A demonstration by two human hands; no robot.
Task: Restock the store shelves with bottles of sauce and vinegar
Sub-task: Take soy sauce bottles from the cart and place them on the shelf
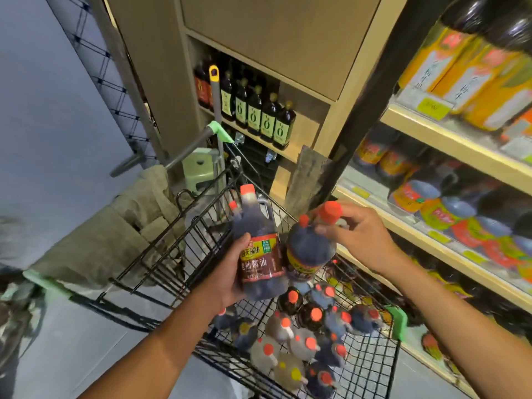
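Note:
My left hand (230,272) grips a dark sauce bottle (259,254) with a red label and an orange-red cap, held above the cart. Beside it, my right hand (354,234) holds a second dark bottle (308,251) by its neck, fingers around the orange-red cap. Both bottles hang over the black wire shopping cart (371,367). Inside the cart stand several more bottles (311,335), some dark, some pale, most with red caps. The store shelves (449,139) on the right carry rows of sauce bottles with orange and yellow labels.
A wooden shelf unit (302,131) ahead holds dark bottles with green labels (264,116). A green stool (201,171) and a broom handle (216,105) stand behind the cart. A beige cloth (123,231) lies at the cart's left. A metal rack (115,82) rises at far left.

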